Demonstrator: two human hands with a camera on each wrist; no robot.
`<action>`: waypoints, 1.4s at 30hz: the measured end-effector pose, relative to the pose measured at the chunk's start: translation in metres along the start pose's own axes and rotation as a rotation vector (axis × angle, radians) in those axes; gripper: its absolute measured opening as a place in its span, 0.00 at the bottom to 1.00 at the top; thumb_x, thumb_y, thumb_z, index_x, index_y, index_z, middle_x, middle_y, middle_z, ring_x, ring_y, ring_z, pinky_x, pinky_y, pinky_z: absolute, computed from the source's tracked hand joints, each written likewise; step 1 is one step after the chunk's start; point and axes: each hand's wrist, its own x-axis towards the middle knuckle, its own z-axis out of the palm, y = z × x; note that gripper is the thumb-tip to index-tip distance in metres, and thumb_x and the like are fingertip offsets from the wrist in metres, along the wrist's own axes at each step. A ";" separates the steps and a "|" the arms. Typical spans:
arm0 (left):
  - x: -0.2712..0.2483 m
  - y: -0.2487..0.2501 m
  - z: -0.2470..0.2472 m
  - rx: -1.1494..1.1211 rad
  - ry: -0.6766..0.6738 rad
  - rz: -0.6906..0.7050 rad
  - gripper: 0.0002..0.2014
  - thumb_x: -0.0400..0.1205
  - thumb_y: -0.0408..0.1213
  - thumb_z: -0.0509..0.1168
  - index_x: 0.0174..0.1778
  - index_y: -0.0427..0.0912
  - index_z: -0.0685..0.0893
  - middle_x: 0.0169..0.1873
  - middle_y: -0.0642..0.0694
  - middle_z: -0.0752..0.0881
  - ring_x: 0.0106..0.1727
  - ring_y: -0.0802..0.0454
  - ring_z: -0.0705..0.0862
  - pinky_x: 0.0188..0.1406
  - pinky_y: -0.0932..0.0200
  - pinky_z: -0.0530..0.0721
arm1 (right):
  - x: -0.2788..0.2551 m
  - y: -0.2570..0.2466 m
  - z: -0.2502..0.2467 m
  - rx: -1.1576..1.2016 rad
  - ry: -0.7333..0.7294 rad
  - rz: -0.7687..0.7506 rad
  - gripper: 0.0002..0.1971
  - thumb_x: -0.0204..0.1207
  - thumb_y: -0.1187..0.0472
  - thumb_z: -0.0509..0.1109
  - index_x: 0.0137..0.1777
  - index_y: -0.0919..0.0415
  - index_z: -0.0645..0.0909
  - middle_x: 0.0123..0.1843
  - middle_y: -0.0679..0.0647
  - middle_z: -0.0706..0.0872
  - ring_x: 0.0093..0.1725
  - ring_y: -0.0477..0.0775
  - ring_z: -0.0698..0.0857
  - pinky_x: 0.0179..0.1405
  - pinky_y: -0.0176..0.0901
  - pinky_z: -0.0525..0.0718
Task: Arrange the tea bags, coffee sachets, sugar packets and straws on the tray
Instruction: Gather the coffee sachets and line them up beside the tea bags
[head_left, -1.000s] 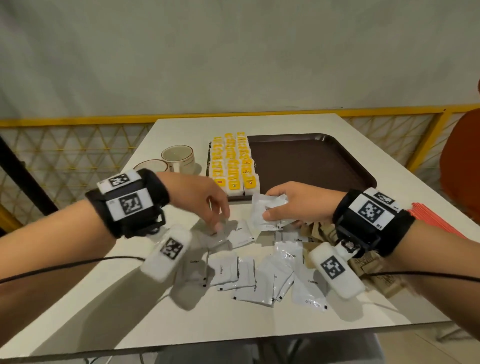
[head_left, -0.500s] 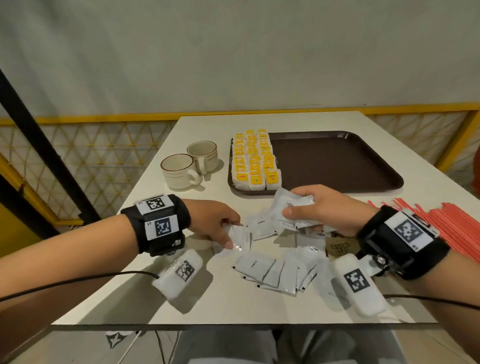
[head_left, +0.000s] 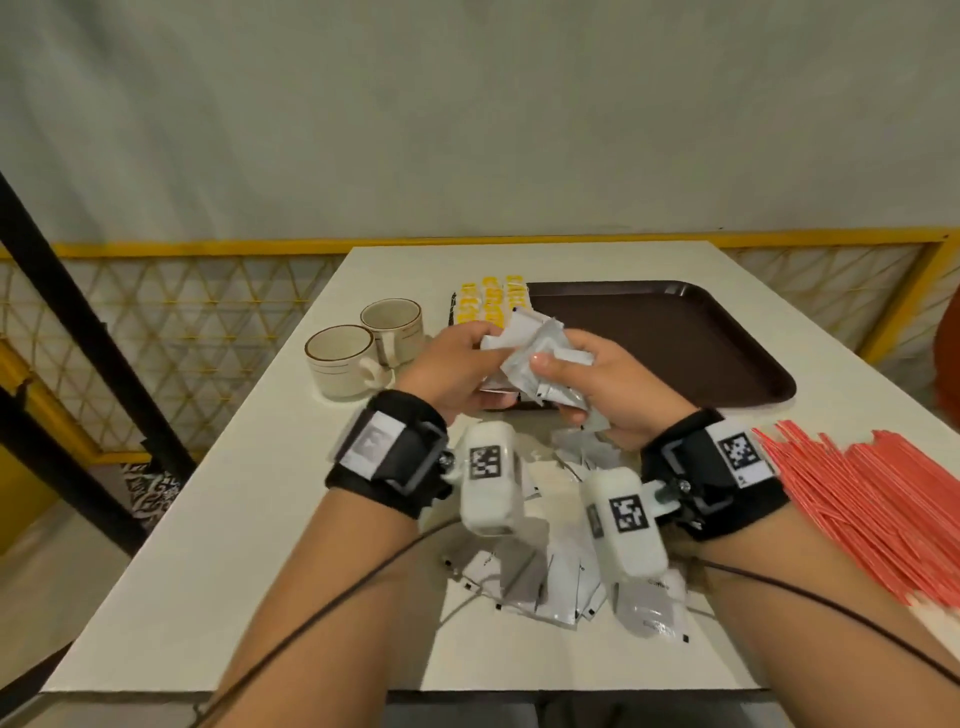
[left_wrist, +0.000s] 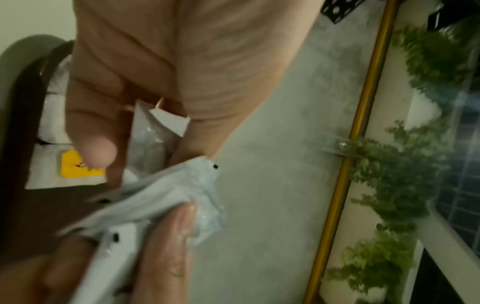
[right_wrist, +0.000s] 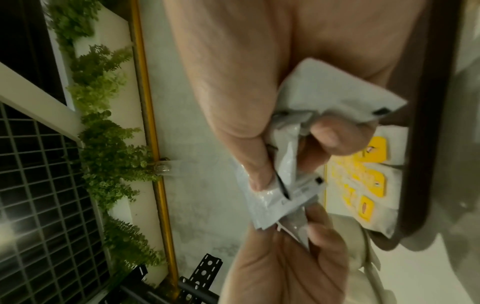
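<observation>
Both hands meet over the near left corner of the brown tray (head_left: 675, 338). My right hand (head_left: 561, 384) grips a crumpled bunch of white coffee sachets (head_left: 535, 353), thumb on top. My left hand (head_left: 483, 364) pinches the same bunch from the left. The right wrist view shows the coffee sachets (right_wrist: 324, 96) held by the right hand, with the left hand's fingers (right_wrist: 324, 232) gripping their lower end. Rows of yellow tea bags (head_left: 491, 306) fill the tray's left side. More loose sachets (head_left: 545, 587) lie on the table under my wrists. Red straws (head_left: 883, 504) are piled at the right.
Two cream cups (head_left: 343, 358) stand on the table left of the tray. The white table (head_left: 234, 545) ends close in front of me, and a yellow railing (head_left: 779, 239) runs behind it. Most of the tray's right part is bare.
Both hands rose from the table and came together at the tray's near edge. The left hand brought its sachet up to the bunch in the right hand. My head tilted down.
</observation>
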 end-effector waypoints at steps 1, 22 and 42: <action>0.001 -0.002 0.004 -0.014 0.010 -0.006 0.06 0.80 0.34 0.70 0.50 0.40 0.80 0.40 0.42 0.85 0.34 0.52 0.85 0.25 0.63 0.84 | 0.000 0.005 0.001 0.021 0.007 0.005 0.09 0.81 0.60 0.68 0.58 0.60 0.81 0.37 0.49 0.86 0.26 0.42 0.78 0.18 0.33 0.70; 0.004 -0.048 0.005 -0.093 0.092 -0.010 0.12 0.78 0.23 0.69 0.57 0.32 0.83 0.49 0.37 0.90 0.41 0.46 0.89 0.47 0.52 0.89 | -0.006 0.025 -0.044 0.122 0.319 0.067 0.04 0.79 0.60 0.71 0.50 0.59 0.84 0.37 0.55 0.84 0.28 0.47 0.74 0.21 0.37 0.69; 0.009 -0.038 0.014 -0.664 0.151 0.115 0.07 0.82 0.24 0.58 0.40 0.37 0.75 0.43 0.38 0.88 0.48 0.41 0.88 0.53 0.44 0.86 | -0.004 0.024 -0.027 0.408 0.186 0.105 0.08 0.81 0.65 0.66 0.57 0.66 0.81 0.39 0.61 0.82 0.25 0.46 0.77 0.17 0.30 0.72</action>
